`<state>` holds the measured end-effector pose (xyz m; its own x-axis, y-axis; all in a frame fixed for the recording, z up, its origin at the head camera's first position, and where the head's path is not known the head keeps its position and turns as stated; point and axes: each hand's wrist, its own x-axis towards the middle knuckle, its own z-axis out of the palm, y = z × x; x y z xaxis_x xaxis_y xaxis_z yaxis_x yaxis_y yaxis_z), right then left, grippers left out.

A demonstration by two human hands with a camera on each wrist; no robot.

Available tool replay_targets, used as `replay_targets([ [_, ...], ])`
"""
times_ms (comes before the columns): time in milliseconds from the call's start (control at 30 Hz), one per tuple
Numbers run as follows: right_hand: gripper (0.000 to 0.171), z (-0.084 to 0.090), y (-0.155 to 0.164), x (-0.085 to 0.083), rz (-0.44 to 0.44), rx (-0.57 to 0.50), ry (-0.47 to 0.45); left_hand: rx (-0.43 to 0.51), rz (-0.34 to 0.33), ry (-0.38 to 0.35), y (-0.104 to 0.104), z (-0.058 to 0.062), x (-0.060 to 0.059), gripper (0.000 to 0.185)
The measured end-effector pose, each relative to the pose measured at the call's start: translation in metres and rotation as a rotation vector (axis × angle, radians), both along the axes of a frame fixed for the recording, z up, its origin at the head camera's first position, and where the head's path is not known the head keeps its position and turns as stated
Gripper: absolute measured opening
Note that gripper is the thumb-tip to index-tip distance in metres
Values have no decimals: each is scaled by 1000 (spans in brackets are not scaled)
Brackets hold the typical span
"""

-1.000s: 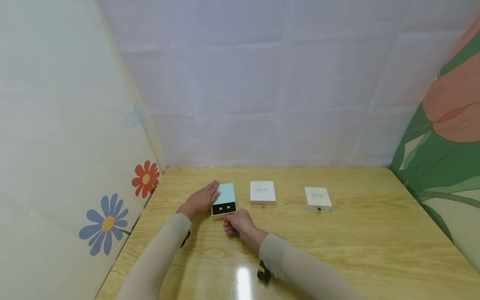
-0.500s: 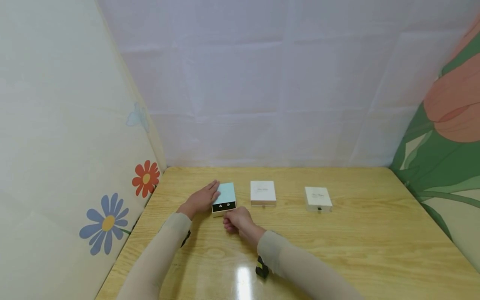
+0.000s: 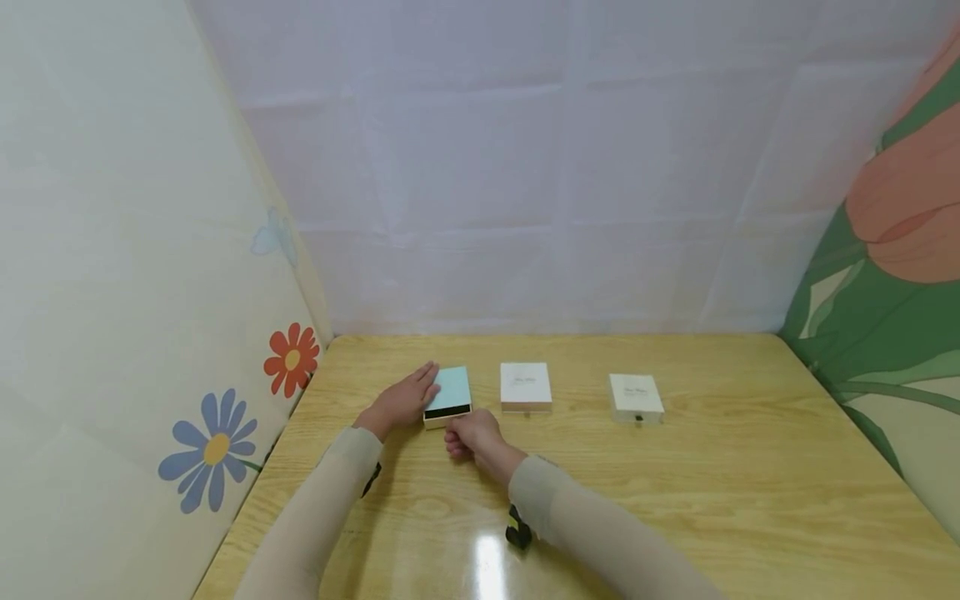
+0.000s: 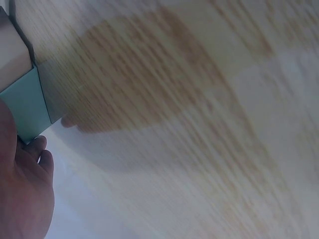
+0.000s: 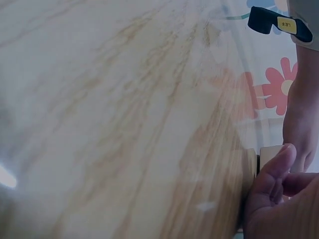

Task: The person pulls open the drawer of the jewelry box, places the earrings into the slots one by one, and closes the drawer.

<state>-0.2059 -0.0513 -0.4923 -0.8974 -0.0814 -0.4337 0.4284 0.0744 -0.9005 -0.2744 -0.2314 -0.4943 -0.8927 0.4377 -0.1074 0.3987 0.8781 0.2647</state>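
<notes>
A light-blue jewelry box (image 3: 450,387) lies on the table's left half, its pale drawer (image 3: 437,423) sticking out a little toward the front. Only a dark strip of the drawer's inside shows. My left hand (image 3: 402,402) rests against the box's left side with fingers extended. The left wrist view shows that hand (image 4: 30,194) by the box's teal side (image 4: 30,107). At the drawer's front is my right hand (image 3: 476,435), its fingers curled. In the right wrist view, the thumb of my right hand (image 5: 271,209) lies against the drawer end; whether a tab is pinched is hidden.
Two white boxes stand to the right on the wooden table (image 3: 735,467): one near the middle (image 3: 526,383), another farther right (image 3: 636,397). A pale cloth wall (image 3: 525,208) rises behind. Flower-printed panels flank both sides.
The drawer has slid back into the blue box, and the two small shiny pieces in it have gone out of sight. My right hand has moved slightly forward with it; my left hand stays put.
</notes>
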Motion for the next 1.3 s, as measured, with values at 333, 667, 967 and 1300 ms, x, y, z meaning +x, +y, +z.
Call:
replay_targets([
  [333, 13, 0, -3, -5, -22, 21, -6, 9, -6, 1, -1, -1, 1, 60],
  [667, 13, -1, -5, -9, -23, 10, -16, 9, -7, 4, -1, -2, -1, 60],
  [967, 12, -2, -4, -12, -30, -20, -8, 9, -4, 15, 0, 0, 1, 60],
  [1300, 14, -1, -7, -14, -55, -28, -6, 6, 4, 14, 0, -2, 0, 59],
])
